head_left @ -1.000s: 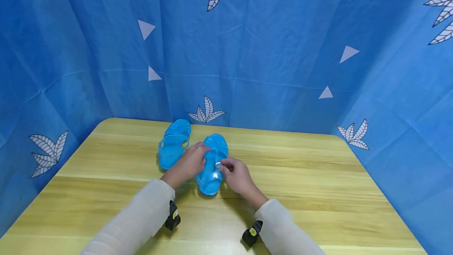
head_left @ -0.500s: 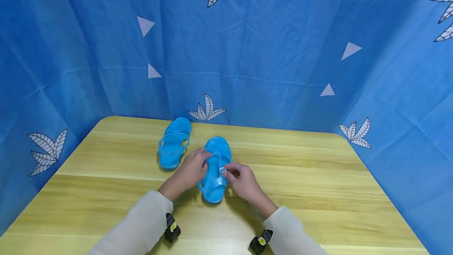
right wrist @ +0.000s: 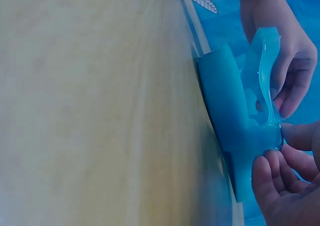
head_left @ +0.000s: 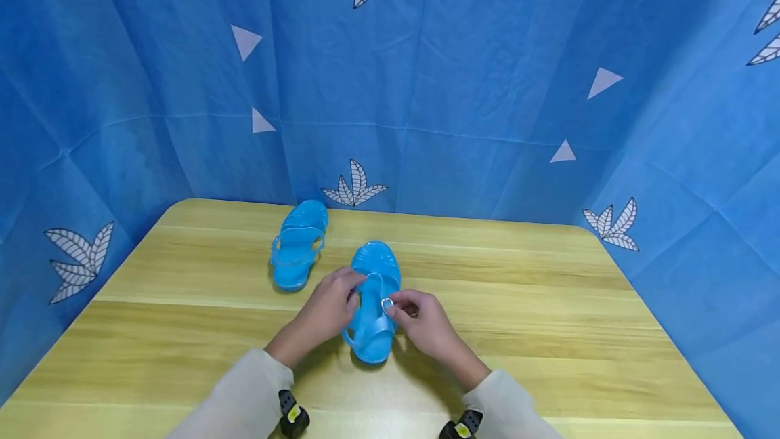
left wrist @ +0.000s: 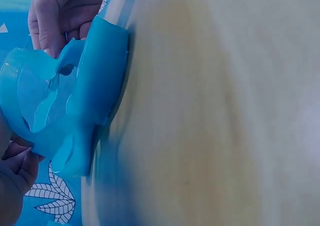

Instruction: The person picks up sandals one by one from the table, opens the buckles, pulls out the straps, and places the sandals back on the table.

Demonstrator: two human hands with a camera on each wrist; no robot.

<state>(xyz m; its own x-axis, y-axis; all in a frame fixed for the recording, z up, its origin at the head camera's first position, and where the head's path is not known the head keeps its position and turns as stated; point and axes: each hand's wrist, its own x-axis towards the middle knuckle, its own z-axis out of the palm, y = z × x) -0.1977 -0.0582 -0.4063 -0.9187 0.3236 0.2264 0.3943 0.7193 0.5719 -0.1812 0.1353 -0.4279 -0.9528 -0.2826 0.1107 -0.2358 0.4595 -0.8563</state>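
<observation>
Near sandal (head_left: 370, 307) has slid toward the person since a second ago, both hands with it — gap to the other sandal (head_left: 294, 254) is wider; that one sits about where it was.

Near sandal is on the table (head_left: 518, 330), between the hands, far end angled slightly right. Can't confirm the sole is fully flat. Right hand (head_left: 426, 320): thumb and forefinger clamped on the metal buckle (head_left: 386, 304), the other fingers loosely bent. Left hand (head_left: 331, 303): fingers curled, looks like a pinch on the thin strap (head_left: 381, 284) from the opposite side.

Risks, my read: buckle is small and the pinch is tip-only, so a sideways tug could pop it out. Strap looks soft and slick — pull it off-line and it could twist or spring back. Nothing pins the sole, so uneven pull from the two hands could drag or rock the sandal again. Fingers hide part of the strap; can't tell if it's threaded, so forcing it blind could bend the buckle.
</observation>
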